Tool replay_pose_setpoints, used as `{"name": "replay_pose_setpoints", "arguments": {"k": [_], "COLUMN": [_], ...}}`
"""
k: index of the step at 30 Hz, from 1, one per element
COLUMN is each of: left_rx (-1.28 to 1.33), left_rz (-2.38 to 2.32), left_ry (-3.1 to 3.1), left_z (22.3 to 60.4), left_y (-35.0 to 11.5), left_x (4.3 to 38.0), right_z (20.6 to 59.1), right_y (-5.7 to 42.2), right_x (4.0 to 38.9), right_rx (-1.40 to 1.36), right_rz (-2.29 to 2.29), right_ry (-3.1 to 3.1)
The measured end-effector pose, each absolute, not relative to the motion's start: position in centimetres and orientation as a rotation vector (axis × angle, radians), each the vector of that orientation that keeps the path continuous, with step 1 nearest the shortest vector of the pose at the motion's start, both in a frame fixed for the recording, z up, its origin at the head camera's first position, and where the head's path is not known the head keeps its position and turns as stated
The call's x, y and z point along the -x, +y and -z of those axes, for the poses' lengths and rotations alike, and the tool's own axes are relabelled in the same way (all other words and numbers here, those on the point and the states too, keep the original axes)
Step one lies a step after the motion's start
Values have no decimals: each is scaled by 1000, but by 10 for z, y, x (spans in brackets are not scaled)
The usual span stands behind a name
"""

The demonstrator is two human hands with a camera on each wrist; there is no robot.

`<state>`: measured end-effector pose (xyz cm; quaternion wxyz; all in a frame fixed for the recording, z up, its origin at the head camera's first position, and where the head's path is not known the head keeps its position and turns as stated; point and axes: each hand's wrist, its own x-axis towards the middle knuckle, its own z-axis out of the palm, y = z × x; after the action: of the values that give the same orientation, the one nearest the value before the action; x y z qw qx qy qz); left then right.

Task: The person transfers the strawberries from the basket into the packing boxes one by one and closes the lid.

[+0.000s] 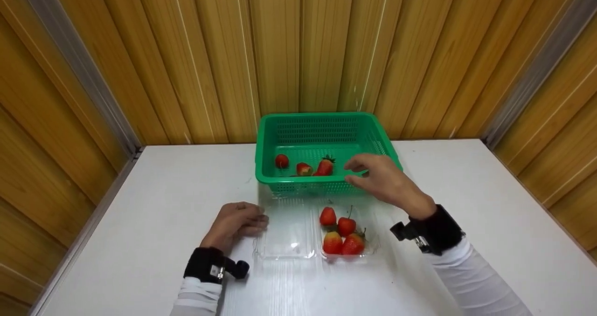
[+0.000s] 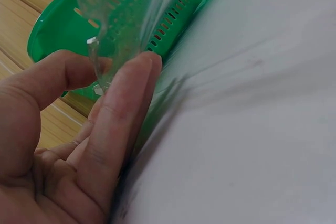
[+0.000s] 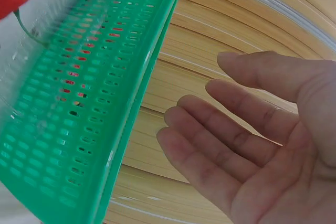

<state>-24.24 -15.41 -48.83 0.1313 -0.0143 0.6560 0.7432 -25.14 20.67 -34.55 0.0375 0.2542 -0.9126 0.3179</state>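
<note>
A clear plastic clamshell box (image 1: 287, 246) lies unfolded on the table, with several strawberries (image 1: 353, 244) in its right half. My left hand (image 1: 238, 223) pinches the box's left edge between thumb and fingers; the left wrist view shows the clear plastic (image 2: 94, 51) between them. Behind the box stands a green basket (image 1: 322, 180) holding a few more strawberries (image 1: 325, 167). Over the basket's front right rim hovers my right hand (image 1: 380, 178), fingers loosely bent and nothing in them. In the right wrist view that hand (image 3: 247, 145) is beside the basket wall (image 3: 100, 108), palm showing.
The white table (image 1: 186, 181) carries the box and basket. A wood-patterned panel wall (image 1: 322, 50) rises right behind the basket, with side panels (image 1: 42, 134) at left and right. Both wrists wear black camera straps (image 1: 205, 264).
</note>
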Motion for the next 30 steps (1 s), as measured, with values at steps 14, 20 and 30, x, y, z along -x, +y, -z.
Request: {"name": "replay_pose_setpoints", "arguments": {"k": [14, 20, 30], "left_rx": [38, 22, 25], "left_rz": [-2178, -2159, -2171], "left_ry": [1902, 1929, 1915], "left_z": [489, 489, 488], "left_y": [-154, -152, -150], "left_x": [242, 243, 243], "right_z": [333, 334, 339], "right_y": [198, 193, 184], "right_x": [281, 295, 316], "right_rx": [-854, -866, -879], "right_rz": [-840, -773, -707], "right_ry": [-2836, -2869, -2935]}}
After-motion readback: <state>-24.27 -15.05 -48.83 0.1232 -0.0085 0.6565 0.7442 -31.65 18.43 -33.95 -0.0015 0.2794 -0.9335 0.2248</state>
